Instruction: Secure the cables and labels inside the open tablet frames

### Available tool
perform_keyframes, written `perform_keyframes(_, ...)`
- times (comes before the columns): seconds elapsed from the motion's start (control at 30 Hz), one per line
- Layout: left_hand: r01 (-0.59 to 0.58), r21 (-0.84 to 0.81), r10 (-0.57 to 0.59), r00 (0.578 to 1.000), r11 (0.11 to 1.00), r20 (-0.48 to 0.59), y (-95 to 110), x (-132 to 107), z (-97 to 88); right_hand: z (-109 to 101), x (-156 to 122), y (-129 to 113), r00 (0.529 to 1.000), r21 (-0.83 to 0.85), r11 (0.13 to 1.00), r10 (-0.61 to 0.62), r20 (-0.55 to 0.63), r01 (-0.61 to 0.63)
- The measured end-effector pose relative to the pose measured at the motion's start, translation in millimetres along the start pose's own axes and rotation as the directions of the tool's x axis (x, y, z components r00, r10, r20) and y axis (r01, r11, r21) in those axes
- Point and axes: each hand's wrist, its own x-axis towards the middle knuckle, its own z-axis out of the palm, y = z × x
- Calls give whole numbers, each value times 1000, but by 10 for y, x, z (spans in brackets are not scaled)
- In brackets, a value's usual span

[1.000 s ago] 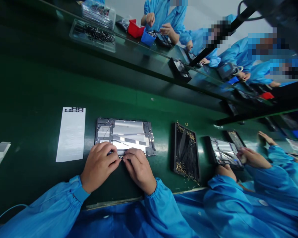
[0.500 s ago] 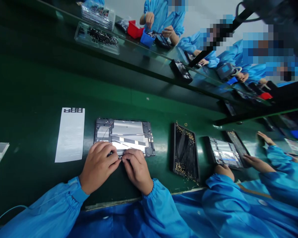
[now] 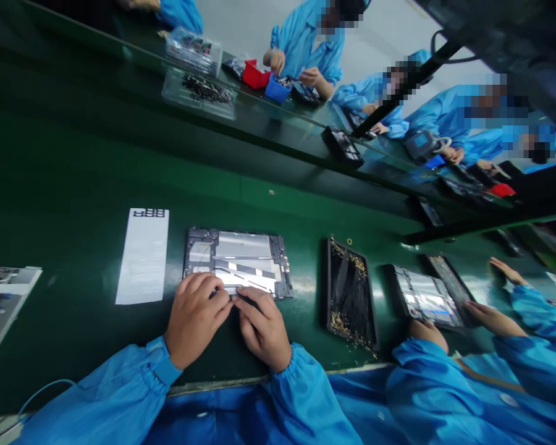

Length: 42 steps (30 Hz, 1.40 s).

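An opened tablet [image 3: 245, 245] lies flat on the green bench, its silver inside, black frame and dark flat cables facing up. My left hand [image 3: 195, 318] rests at its near edge, left of the middle, with fingers curled and the thumb brought in. Close beside it, my right hand [image 3: 265, 327] has its fingers bent together at the same edge. The fingertips of both hands nearly meet there. Whatever small part they pinch is hidden by the fingers.
Left of the tablet lies a white sheet [image 3: 143, 259] with black stickers along its top. To the right stands a black tray [image 3: 351, 296] of thin black cables with gold ends. A neighbour's hands hold another tablet [image 3: 426, 293]. A glass shelf [image 3: 259, 114] runs across behind.
The view has shifted a little, so the bench things appear lower and further right. My hands stay at the tablet's near edge, with the right fingers slightly re-bent.
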Motion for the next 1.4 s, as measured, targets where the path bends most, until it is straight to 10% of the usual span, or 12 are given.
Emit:
perform_keyframes(0.17, -85, -1, 85, 996, 996, 25, -140, -138, -313, -110, 56, -49, 984, -182, 972, -126, 124, 147)
perform_keyframes(0.33, 169, 49, -163, 981, 984, -107, -974, -2, -634, -150, 715, -111, 966, -89, 977, -171, 194, 191)
perform_keyframes(0.53, 378, -49, -380, 924, 925, -41, -1831, 183, -583, 647, 2013, -122, 918, 0, 980, -187, 350, 199)
perform_keyframes(0.8, 432, -111, -436, 900, 895, -16, -1857, 154, -517, 1383, 2517, -209, 870, -247, 962, 22, 492, 115)
perform_keyframes(1.4, 437, -92, -440, 898, 895, -10, -1923, 202, -536, 1421, 2567, -350, 858, -247, 966, 188, 479, -74)
